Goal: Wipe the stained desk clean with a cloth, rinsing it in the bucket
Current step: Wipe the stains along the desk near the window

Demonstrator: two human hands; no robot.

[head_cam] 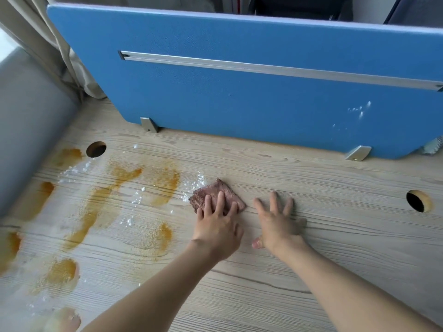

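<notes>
In the head view, the left hand (217, 226) lies at mid-frame with straight fingers pressing flat on the brownish cloth (217, 190), gripping nothing. Just right of it, the right hand (279, 224) rests released, fingers spread, on the wood-grain counter (347, 248). Orange stains (96, 212) and white powder (197, 183) cover the counter's left half. A blue partition (239, 80) stands along the top.
</notes>
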